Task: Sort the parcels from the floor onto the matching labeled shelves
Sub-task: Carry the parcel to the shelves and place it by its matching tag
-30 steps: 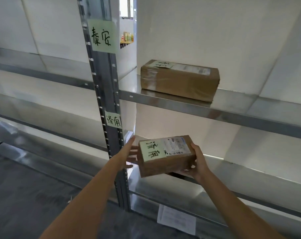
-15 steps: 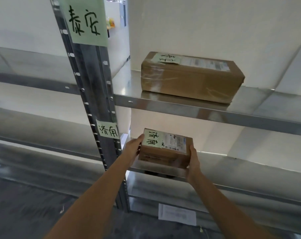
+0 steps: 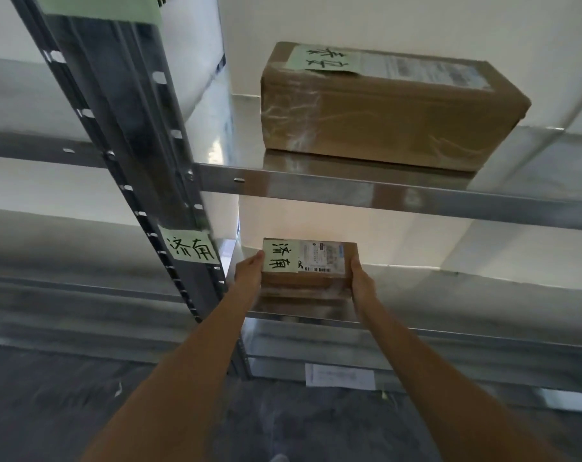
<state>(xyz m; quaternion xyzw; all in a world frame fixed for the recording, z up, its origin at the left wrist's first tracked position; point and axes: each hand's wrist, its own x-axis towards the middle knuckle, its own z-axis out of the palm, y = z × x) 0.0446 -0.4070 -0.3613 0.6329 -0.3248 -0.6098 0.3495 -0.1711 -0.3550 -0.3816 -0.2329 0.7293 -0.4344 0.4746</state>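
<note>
A small brown parcel (image 3: 311, 278) with a green handwritten label and a white shipping label rests on the lower metal shelf (image 3: 449, 330), near its left end. My left hand (image 3: 247, 273) grips the parcel's left side and my right hand (image 3: 363, 283) grips its right side. A green label (image 3: 191, 250) with the same characters is stuck on the upright post (image 3: 129, 135) beside this shelf. A larger brown parcel (image 3: 389, 118) with its own green label lies on the upper shelf (image 3: 416, 195).
Another green label (image 3: 102, 8) sits at the top of the post. A white sheet (image 3: 339, 375) hangs on the bottom shelf's front. Dark grey floor (image 3: 82, 405) lies below. Shelf space extends to the right of both parcels.
Both hands have carried the small parcel forward, from in front of the rack onto the lower shelf. My view has moved closer to the rack.
</note>
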